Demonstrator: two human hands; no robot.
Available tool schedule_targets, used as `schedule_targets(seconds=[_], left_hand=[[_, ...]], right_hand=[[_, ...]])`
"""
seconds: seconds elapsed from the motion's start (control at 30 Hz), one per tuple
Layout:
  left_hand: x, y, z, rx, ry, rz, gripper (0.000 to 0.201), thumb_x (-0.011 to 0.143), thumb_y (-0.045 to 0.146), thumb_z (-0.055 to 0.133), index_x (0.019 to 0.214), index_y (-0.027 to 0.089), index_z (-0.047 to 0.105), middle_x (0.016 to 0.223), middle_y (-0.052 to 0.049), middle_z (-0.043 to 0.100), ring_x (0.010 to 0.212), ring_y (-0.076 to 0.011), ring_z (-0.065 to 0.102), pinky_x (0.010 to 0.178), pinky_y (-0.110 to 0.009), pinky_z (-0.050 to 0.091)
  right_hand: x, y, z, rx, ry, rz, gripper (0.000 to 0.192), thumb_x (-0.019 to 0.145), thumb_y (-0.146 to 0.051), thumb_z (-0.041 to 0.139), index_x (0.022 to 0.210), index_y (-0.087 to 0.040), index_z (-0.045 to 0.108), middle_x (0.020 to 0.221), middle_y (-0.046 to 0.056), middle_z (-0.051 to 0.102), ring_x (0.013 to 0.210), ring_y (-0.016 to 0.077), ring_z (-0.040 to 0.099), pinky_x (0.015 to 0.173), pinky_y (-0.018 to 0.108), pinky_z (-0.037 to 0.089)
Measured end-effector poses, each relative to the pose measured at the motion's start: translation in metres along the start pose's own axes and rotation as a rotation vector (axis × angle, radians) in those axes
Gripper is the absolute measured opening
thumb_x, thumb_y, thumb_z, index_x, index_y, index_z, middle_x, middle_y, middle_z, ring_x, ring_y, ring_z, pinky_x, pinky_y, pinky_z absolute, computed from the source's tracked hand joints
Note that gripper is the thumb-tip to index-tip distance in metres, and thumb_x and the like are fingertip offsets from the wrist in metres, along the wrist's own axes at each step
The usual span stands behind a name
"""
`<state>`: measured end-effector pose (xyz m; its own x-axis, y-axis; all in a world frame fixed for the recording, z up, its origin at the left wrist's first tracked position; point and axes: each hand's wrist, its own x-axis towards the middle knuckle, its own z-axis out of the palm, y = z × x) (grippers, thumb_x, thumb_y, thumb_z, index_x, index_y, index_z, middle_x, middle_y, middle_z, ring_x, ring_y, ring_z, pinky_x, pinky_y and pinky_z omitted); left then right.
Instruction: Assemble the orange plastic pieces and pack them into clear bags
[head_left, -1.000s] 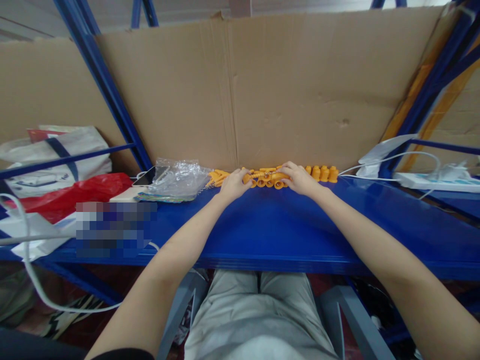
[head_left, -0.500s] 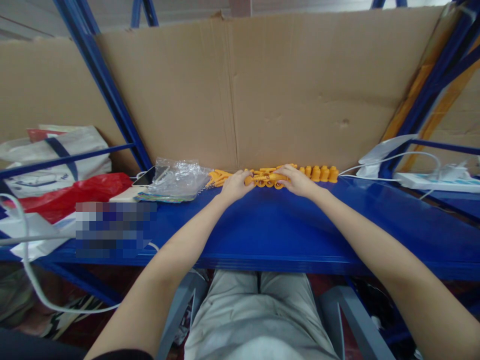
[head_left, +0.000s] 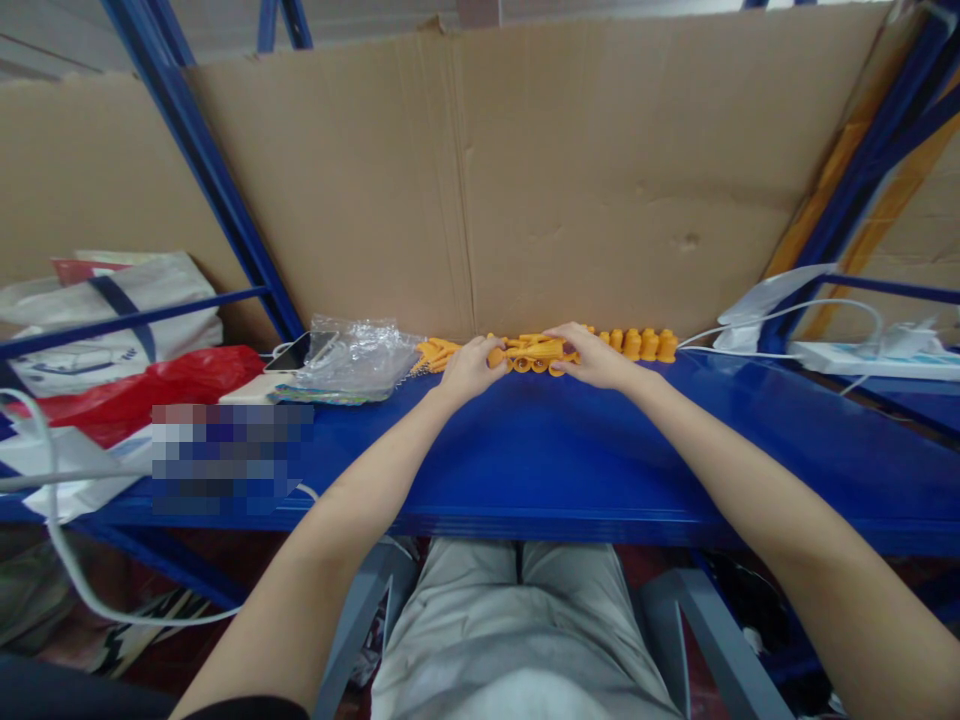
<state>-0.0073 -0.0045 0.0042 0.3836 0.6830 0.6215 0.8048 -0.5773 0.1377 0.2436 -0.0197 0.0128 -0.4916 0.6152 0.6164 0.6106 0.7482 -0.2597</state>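
Grip: left hand and right hand pinch orange plastic pieces at frame centre | pieces rowed against cardboard backing on blue bench, braced for alignment.

Orange plastic pieces are showing bright orange along the back edge of the shelf, which is showing deep, glossy blue. The cardboard sheet behind is showing plain brown. Near the shelf's left end, a plastic bag is showing clear, and a second bag is showing red. At the right end, a power strip and its cable are showing white.
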Motion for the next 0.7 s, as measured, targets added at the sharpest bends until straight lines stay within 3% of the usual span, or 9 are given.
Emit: schedule_targets(seconds=[0.1,0.23,0.4,0.57,0.7], left_hand=[[0.001,-0.002,-0.001,-0.005,-0.001,-0.003,0.028,0.084,0.026,0.061,0.111,0.022,0.068,0.105,-0.006,0.071,0.1,-0.0238,0.067,0.088,-0.034,0.052],[0.001,-0.001,-0.001,-0.053,0.015,0.037,0.027,0.084,0.024,0.061,0.11,0.019,0.068,0.105,-0.008,0.07,0.1,-0.0234,0.067,0.089,-0.033,0.051],[0.0,0.003,0.0,-0.046,0.03,0.031,0.026,0.084,0.024,0.061,0.11,0.02,0.067,0.102,-0.007,0.07,0.097,-0.0223,0.067,0.087,-0.033,0.051],[0.0,0.002,0.001,-0.031,0.008,0.002,0.025,0.084,0.024,0.061,0.108,0.02,0.066,0.106,-0.007,0.071,0.103,-0.0236,0.067,0.089,-0.034,0.051],[0.0,0.002,0.0,-0.03,-0.002,0.005,0.024,0.084,0.024,0.061,0.108,0.021,0.065,0.106,-0.007,0.071,0.103,-0.0238,0.067,0.09,-0.035,0.051]], right_hand=[[0.001,0.004,-0.003,0.234,-0.019,0.165,0.041,0.079,-0.025,0.071,0.119,-0.021,0.062,0.12,0.011,0.065,0.099,0.0227,0.068,0.085,0.041,0.058],[0.002,-0.002,-0.004,0.54,-0.019,0.392,0.025,0.085,-0.04,0.07,0.099,-0.02,0.065,0.092,0.007,0.073,0.079,0.0202,0.073,0.076,0.036,0.061],[0.003,-0.019,-0.002,0.705,0.039,0.591,0.03,0.095,-0.046,0.059,0.082,-0.019,0.06,0.07,0.006,0.072,0.059,0.0174,0.071,0.07,0.033,0.061],[0.001,-0.021,-0.006,0.745,-0.049,0.607,0.021,0.093,-0.038,0.065,0.1,-0.02,0.059,0.077,0.004,0.074,0.063,0.0167,0.072,0.071,0.033,0.061],[-0.001,-0.017,-0.009,0.767,-0.111,0.56,0.033,0.083,-0.031,0.077,0.105,-0.022,0.054,0.078,0.0,0.075,0.063,0.0154,0.072,0.067,0.03,0.061]])
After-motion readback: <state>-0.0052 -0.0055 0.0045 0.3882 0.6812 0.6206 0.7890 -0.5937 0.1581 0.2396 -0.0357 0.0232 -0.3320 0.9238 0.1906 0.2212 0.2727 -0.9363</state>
